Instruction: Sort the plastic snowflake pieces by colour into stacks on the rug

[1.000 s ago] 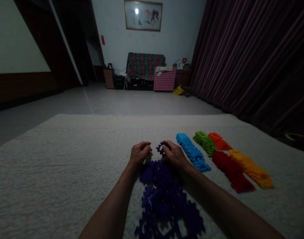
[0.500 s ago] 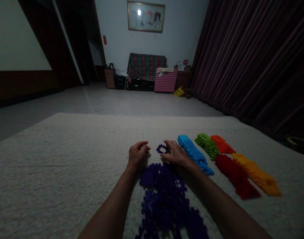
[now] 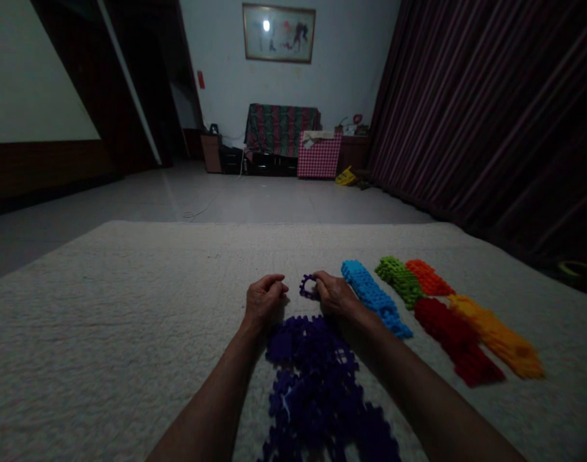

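My right hand (image 3: 337, 294) pinches a dark purple, ring-shaped toy piece with toothed edges (image 3: 305, 287) at its right side, just above the mat. Across a small gap on the left, my left hand (image 3: 265, 298) has its fingers curled together, and nothing shows in them. Below both hands lies a loose pile of dark purple interlocking pieces (image 3: 317, 378), spread between my forearms. To the right of my right hand a row of stacked blue pieces (image 3: 374, 296) rests on the mat.
Farther right lie rows of green pieces (image 3: 399, 281), orange pieces (image 3: 428, 277), dark red pieces (image 3: 454, 340) and yellow pieces (image 3: 498, 333). All are on a pale quilted mat (image 3: 129, 308). Beyond its edge are the tiled floor (image 3: 264, 199), a cloth-covered cabinet (image 3: 281, 131) and a dark curtain (image 3: 451, 109).
My right hand has closed on the purple ring piece, which is now tilted up. Before, its thumb and fingers were spread around it. My left hand has hardly moved.
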### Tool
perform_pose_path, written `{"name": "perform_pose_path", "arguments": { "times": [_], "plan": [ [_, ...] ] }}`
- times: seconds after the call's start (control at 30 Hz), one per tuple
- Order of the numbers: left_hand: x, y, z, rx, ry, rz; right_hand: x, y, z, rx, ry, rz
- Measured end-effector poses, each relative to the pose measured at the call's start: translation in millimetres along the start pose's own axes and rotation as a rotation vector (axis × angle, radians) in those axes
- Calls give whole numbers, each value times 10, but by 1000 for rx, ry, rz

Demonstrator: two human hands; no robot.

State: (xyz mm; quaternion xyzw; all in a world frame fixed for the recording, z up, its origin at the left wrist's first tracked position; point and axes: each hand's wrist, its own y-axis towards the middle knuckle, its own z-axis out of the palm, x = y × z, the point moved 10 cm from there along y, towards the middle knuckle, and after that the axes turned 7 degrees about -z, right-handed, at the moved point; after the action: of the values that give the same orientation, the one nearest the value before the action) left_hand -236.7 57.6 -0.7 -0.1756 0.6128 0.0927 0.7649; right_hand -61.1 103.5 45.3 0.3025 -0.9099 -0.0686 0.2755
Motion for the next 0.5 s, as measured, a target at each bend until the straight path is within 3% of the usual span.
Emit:
{"name": "perform_pose_path", "arguments": {
  "times": [0.17, 0.4, 0.5],
  "plan": [
    [-30, -20, 0, -7, -8, 3, -40, -18, -61, -165, -82, -4],
    [-48, -36, 12, -1, 0, 5, 50, -22, 199, 76, -89, -125],
    [-62, -35, 10, -5, 8, 14, 65, 14, 151, 10, -91, -176]
  ]
}}
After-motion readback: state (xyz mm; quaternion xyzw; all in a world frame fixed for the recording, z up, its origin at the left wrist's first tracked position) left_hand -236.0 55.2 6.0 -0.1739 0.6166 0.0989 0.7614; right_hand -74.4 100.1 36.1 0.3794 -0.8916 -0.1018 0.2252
